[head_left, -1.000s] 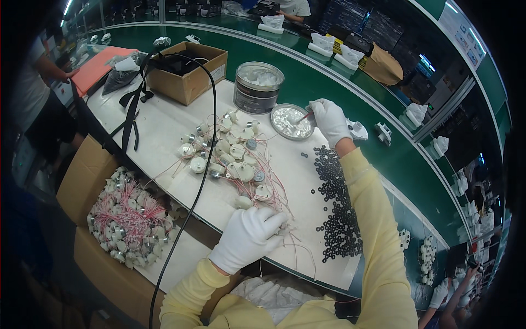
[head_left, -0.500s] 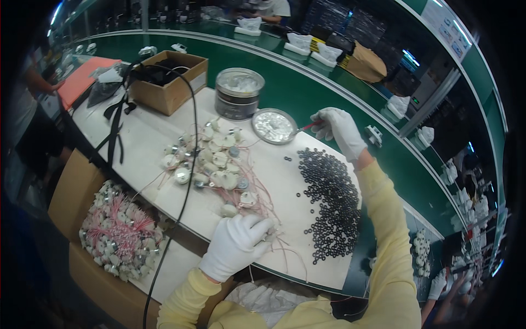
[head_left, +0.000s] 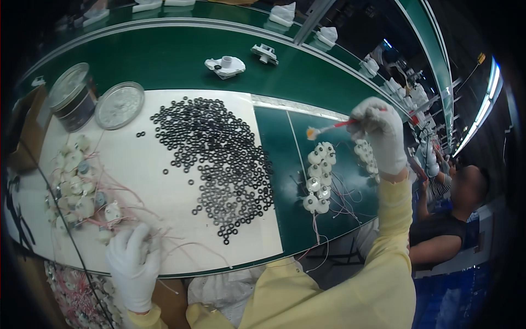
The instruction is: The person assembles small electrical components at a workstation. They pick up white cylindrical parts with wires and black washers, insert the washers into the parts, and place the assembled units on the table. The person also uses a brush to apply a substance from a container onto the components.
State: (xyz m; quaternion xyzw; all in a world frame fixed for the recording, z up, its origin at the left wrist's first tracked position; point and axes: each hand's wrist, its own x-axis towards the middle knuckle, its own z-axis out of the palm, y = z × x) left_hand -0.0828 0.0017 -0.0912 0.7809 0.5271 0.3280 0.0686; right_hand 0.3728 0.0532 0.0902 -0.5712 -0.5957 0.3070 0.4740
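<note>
My right hand (head_left: 383, 134), in a white glove, grips a small red-handled brush (head_left: 345, 124). Its pale yellowish bristles point left, held above a group of white round motors (head_left: 318, 178) standing in rows on the green surface. My left hand (head_left: 134, 263), also gloved, is closed at the near edge of the white board (head_left: 252, 244), with pink wires beside its fingers; what they hold is mostly hidden. Just beyond it lies a loose pile of white motors (head_left: 74, 183) with pink wires. Many small black rings (head_left: 213, 153) are spread over the board.
An open tin (head_left: 74, 107) and its smeared lid (head_left: 120, 105) stand at the far left, beside a cardboard box (head_left: 30, 129). White housings (head_left: 224, 67) sit on the green conveyor (head_left: 175, 60). A black cable (head_left: 60, 214) crosses the left side. A co-worker (head_left: 444, 225) sits at right.
The view has turned to the right. My right hand with the brush has moved from the tin's lid to above the motors on the green surface. My left hand stays by the motor pile.
</note>
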